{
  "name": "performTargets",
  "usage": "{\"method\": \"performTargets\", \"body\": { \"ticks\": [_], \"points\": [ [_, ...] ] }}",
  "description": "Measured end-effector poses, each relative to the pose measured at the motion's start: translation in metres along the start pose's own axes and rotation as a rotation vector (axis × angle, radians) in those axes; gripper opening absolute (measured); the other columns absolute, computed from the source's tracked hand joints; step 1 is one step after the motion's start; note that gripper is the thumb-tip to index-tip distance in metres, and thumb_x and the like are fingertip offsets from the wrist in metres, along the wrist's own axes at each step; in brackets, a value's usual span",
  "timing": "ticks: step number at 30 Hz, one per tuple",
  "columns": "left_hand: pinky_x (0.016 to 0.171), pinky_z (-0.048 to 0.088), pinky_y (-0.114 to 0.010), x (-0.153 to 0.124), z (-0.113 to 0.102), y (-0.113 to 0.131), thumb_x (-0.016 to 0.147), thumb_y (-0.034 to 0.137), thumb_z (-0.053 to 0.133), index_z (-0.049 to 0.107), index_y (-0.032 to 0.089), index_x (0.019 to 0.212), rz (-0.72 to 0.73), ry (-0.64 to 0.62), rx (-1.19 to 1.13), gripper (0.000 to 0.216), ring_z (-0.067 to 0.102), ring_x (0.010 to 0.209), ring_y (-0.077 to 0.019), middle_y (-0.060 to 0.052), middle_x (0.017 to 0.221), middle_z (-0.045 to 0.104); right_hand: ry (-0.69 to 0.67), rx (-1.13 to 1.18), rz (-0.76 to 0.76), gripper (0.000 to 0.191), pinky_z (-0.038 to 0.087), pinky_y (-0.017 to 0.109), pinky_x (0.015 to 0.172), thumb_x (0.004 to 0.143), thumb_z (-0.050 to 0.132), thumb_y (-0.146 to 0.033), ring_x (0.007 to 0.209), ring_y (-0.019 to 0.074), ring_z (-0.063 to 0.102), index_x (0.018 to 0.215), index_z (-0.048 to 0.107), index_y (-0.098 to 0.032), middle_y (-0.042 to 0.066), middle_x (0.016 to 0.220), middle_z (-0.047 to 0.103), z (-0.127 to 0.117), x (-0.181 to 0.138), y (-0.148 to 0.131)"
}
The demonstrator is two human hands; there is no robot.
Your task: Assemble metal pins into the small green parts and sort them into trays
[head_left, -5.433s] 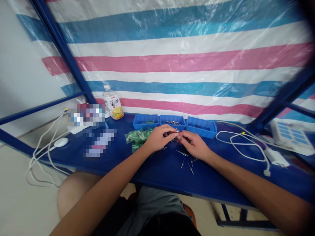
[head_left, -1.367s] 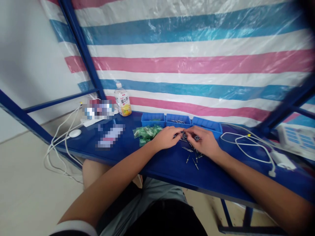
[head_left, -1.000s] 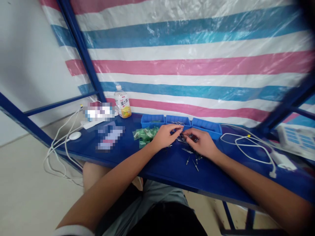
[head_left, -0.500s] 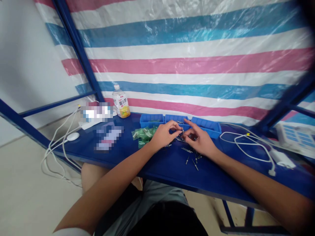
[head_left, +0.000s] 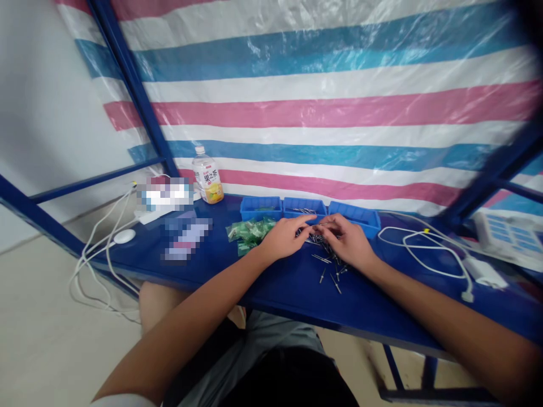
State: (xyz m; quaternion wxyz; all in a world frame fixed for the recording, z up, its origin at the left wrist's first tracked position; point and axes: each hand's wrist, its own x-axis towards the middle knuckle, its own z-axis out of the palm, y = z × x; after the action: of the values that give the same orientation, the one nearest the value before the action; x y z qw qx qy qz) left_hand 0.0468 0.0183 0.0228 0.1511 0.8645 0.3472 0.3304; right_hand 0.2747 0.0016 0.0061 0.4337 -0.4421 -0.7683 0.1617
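A pile of metal blind rivets (head_left: 326, 249) lies on the blue table, with a few loose ones nearer its front edge. Over the pile's left side is my left hand (head_left: 285, 236), its fingers stretched forward and apart from the thumb. Close beside it, my right hand (head_left: 350, 243) has thumb and fingers pinched together on what looks like a thin rivet, partly hidden by the fingertips. Left of my left hand sit green plastic packets (head_left: 250, 233). Just behind both hands stands the middle blue bin (head_left: 303, 210), with rivets inside.
Two more blue bins flank it, a left bin (head_left: 261, 209) and a right bin (head_left: 360, 217). A drink bottle (head_left: 208, 176) stands at the back left. White cables with an adapter (head_left: 486, 274) lie to the right. A striped sheet (head_left: 318, 113) hangs behind the table (head_left: 271, 288).
My left hand's pinch has loosened and its fingers have straightened. My right hand's raised index finger has come down into a pinch. Rivets in the middle bin show more clearly.
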Motion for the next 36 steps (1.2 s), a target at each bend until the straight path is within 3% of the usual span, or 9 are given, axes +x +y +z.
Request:
{"method": "performTargets", "body": {
  "ticks": [5, 13, 23, 30, 36],
  "points": [
    [0.097, 0.058, -0.035, 0.003, 0.003, -0.002, 0.104, 0.029, 0.051, 0.071, 0.022, 0.132, 0.086, 0.026, -0.005, 0.036, 0.076, 0.101, -0.0212, -0.006, 0.126, 0.077, 0.047, -0.070, -0.172, 0.015, 0.059, 0.037, 0.073, 0.099, 0.066, -0.039, 0.091, 0.0253, 0.073, 0.099, 0.070, -0.025, 0.007, 0.101, 0.076, -0.002, 0.004, 0.001],
    [0.103, 0.057, -0.036, 0.005, -0.001, 0.000, 0.101, 0.025, 0.055, 0.074, 0.021, 0.126, 0.083, 0.108, -0.081, 0.032, 0.073, 0.117, -0.0229, -0.008, 0.128, 0.076, 0.008, -0.038, -0.194, 0.017, 0.060, 0.035, 0.071, 0.096, 0.065, -0.029, 0.085, 0.0220, 0.071, 0.112, 0.069, -0.025, 0.006, 0.099, 0.072, 0.002, 0.002, -0.003],
    [0.088, 0.058, -0.031, 0.005, -0.007, 0.009, 0.095, 0.020, 0.062, 0.073, 0.020, 0.100, -0.001, 0.123, -0.137, 0.013, 0.072, 0.091, -0.0180, -0.004, 0.102, 0.078, 0.021, 0.012, -0.042, 0.026, 0.063, 0.037, 0.070, 0.096, 0.063, -0.032, 0.091, 0.0259, 0.073, 0.120, 0.062, -0.023, 0.011, 0.109, 0.074, 0.003, -0.001, 0.000],
    [0.087, 0.059, -0.030, 0.005, -0.002, 0.002, 0.092, 0.017, 0.062, 0.069, 0.018, 0.099, 0.016, 0.153, -0.213, 0.010, 0.073, 0.090, -0.0164, -0.006, 0.103, 0.074, -0.009, 0.005, -0.062, 0.032, 0.061, 0.033, 0.065, 0.097, 0.063, -0.037, 0.091, 0.0253, 0.073, 0.127, 0.062, -0.024, 0.009, 0.105, 0.074, 0.002, -0.001, 0.001],
    [0.082, 0.057, -0.029, 0.006, -0.003, 0.001, 0.094, 0.019, 0.064, 0.070, 0.019, 0.100, 0.014, 0.143, -0.150, 0.009, 0.070, 0.086, -0.0158, -0.004, 0.100, 0.075, -0.007, 0.012, -0.070, 0.031, 0.063, 0.037, 0.072, 0.099, 0.061, -0.037, 0.093, 0.0256, 0.072, 0.127, 0.061, -0.024, 0.009, 0.106, 0.073, 0.002, -0.001, -0.001]
  ]
}}
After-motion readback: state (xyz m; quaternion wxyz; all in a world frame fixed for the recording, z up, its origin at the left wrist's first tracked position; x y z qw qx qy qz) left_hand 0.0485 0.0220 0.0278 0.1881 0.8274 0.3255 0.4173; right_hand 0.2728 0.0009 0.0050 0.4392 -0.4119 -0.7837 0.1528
